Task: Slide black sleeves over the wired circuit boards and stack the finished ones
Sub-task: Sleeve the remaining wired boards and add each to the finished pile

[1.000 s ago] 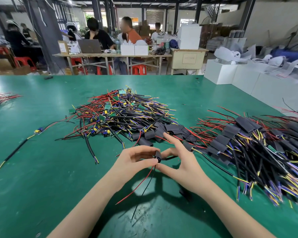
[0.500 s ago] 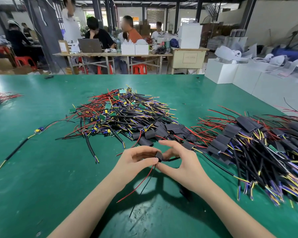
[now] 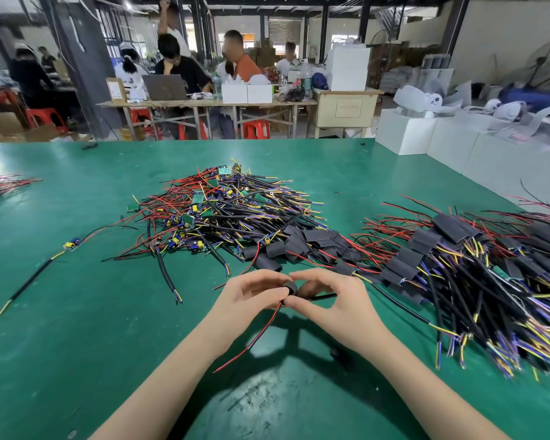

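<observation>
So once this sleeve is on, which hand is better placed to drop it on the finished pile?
Probably the right hand: the sleeved stack lies on its side, close by. The left hand would have to cross over.

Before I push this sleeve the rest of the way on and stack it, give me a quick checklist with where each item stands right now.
1. Black sleeve held at both ends by left hand and right hand: ok.
2. Board fully inside the sleeve: cannot tell, fingers hide it.
3. Red wire hangs free below the hands, unsnagged: ok.
4. Black cable exits toward the right hand: ok.
5. Finished stack in place on the right: ok.
6. Loose sleeves lie ahead of the hands for the next piece: ok.
</observation>
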A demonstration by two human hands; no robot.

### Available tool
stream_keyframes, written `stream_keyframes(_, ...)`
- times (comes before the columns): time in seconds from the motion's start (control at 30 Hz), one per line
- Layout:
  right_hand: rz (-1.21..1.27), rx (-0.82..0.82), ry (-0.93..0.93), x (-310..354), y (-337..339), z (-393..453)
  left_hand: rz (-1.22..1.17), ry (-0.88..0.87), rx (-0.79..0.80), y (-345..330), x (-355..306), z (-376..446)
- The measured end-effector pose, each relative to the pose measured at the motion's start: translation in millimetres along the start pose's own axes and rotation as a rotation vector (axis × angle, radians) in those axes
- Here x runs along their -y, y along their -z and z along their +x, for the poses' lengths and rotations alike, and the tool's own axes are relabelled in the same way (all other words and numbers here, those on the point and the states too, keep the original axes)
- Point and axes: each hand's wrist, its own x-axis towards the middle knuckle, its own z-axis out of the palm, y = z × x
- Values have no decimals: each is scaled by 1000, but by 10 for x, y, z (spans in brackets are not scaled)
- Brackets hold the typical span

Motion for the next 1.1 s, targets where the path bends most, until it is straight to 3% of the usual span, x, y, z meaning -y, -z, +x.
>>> stream_keyframes(0.13, -14, -38, 4, -7, 3, 2, -5, 14, 20, 5, 10, -5)
stream_keyframes(0.3, 28, -22, -13, -24, 26, 11, -205, 78, 27, -36, 12, 4)
stream_keyframes(0.87, 123, -19, -57, -27, -7, 3, 12, 5, 123, 42, -7, -8)
stream_keyframes(1.1, 9, -34, 55, -62, 3, 20, -226, 78, 35, -26, -41, 1)
